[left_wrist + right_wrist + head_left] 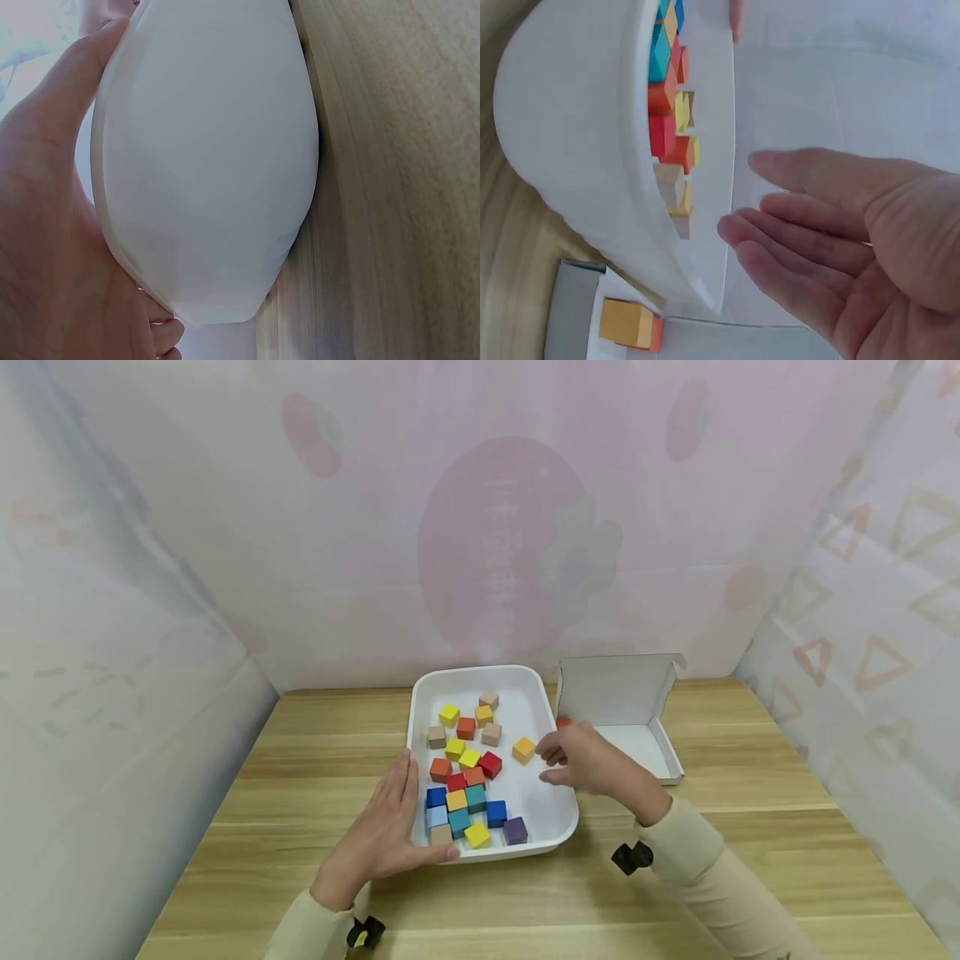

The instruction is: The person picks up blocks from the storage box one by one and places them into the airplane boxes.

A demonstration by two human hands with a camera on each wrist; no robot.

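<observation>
A shallow white plastic tray [551,827] with rounded corners sits on the pale wooden table [750,827], holding a scatter of small coloured wooden cubes [465,777] in yellow, red, orange, blue, teal, tan and purple, most of them bunched toward its left and near side. The person's left hand [382,835] lies flat against the tray's left rim, fingers straight along the edge and thumb stretched along the near rim; the left wrist view shows the palm pressed to the tray's outer wall [210,165]. The right hand [588,760] hovers over the tray's right rim with fingers relaxed and slightly spread, holding nothing (the right wrist view shows an empty, loosely curved palm [870,247]). A single orange-yellow cube [523,749] sits apart from the others, just beside the right hand's fingertips without touching them. Behind the right hand stands a small open white cardboard box [637,752] with its lid flap raised, right beside the tray; inside it lie an orange-yellow cube and a red-orange cube [630,324] touching each other.
</observation>
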